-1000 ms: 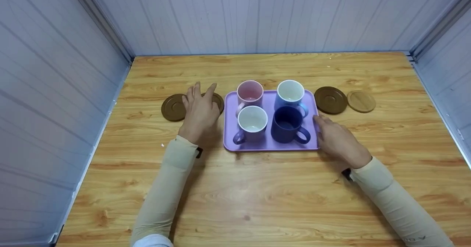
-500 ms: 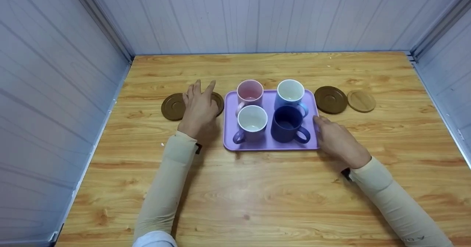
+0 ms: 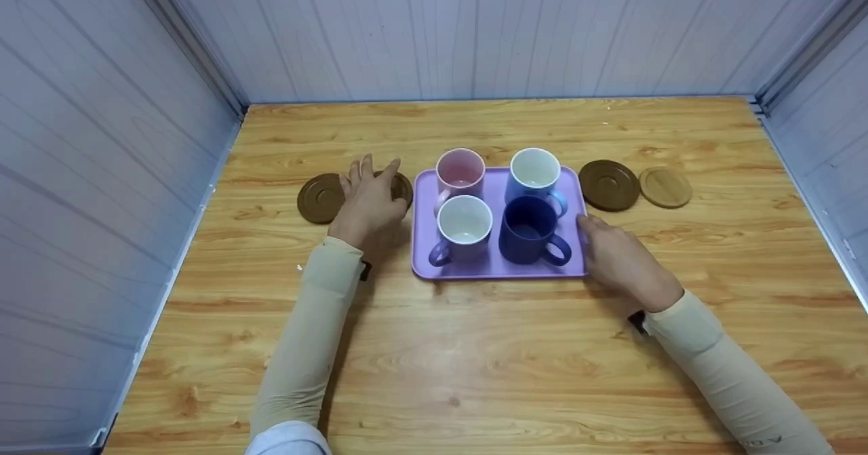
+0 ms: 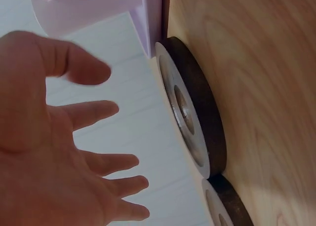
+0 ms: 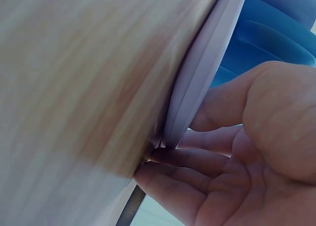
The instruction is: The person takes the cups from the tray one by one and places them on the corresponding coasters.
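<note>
A purple tray (image 3: 494,268) carries a pink mug (image 3: 461,170), a light blue mug (image 3: 535,170) with a white inside, a white-lined mug (image 3: 465,223) with a purple handle and a dark blue mug (image 3: 525,241). At the tray's right edge my right hand (image 3: 625,260) grips the rim, thumb on the inner side and fingers at the outer side in the right wrist view. My left hand (image 3: 368,209) hovers over two brown round coasters, its fingers spread and holding nothing. The left coaster (image 3: 321,199) shows mostly; the other coaster (image 4: 190,107) is partly covered in the head view.
Right of the tray lie another brown coaster (image 3: 609,185) and a smaller light wooden coaster (image 3: 666,187). Pale panelled walls (image 3: 441,34) enclose the wooden table (image 3: 447,360) at the back and both sides.
The left hand has shifted very slightly, its fingertips a little lower and less stretched. The right hand, tray and mugs look unmoved.
</note>
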`<state>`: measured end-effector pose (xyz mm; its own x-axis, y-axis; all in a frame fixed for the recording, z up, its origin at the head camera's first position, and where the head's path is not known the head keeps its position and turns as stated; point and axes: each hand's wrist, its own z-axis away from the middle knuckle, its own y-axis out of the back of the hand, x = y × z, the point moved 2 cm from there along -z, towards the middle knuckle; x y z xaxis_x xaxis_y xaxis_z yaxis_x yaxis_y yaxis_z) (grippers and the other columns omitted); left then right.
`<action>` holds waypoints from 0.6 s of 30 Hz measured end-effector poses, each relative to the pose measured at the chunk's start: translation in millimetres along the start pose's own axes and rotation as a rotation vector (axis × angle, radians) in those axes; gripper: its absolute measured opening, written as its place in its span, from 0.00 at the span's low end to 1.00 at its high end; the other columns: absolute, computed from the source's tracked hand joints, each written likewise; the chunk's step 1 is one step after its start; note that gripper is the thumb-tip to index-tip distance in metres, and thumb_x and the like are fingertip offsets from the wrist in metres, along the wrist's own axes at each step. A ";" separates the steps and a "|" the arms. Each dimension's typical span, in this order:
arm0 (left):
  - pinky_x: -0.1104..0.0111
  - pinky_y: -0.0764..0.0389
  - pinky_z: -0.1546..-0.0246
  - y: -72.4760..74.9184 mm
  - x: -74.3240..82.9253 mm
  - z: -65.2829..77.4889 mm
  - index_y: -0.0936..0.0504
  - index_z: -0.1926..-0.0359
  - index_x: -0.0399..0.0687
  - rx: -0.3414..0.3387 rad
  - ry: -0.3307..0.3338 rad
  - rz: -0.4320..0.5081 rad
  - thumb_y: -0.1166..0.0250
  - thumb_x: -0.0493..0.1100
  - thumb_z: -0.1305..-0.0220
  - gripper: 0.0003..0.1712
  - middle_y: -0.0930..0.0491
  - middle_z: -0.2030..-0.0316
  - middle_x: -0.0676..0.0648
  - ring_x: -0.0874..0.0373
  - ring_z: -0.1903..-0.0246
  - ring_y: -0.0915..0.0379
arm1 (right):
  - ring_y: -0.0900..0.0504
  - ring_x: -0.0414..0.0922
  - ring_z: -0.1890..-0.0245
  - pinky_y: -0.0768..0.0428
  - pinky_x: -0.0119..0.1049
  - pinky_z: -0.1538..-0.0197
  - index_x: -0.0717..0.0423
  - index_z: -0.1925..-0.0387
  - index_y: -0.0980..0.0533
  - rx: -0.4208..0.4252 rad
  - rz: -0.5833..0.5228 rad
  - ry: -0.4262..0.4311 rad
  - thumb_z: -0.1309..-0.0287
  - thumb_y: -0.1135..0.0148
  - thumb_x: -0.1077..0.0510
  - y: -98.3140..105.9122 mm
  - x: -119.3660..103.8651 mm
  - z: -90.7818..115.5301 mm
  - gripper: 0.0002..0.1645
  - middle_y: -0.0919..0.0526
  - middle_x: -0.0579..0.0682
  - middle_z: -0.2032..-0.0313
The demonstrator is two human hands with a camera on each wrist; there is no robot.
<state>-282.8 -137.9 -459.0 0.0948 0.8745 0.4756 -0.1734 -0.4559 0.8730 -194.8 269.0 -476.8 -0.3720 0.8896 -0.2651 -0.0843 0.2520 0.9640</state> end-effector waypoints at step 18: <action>0.36 0.69 0.25 -13.8 -12.3 -17.2 0.46 0.17 0.58 -0.204 -0.001 -0.045 0.39 0.47 0.46 0.53 0.65 0.20 0.27 0.26 0.22 0.73 | 0.18 0.71 0.47 0.21 0.64 0.45 0.76 0.32 0.33 0.008 0.007 -0.001 0.28 0.51 0.65 0.0 0.3 0.2 0.28 0.24 0.74 0.38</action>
<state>-298.4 -139.5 -478.8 0.1077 0.8931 0.4369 -0.3644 -0.3734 0.8531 -194.7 269.4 -476.9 -0.3714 0.8918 -0.2584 -0.0746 0.2487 0.9657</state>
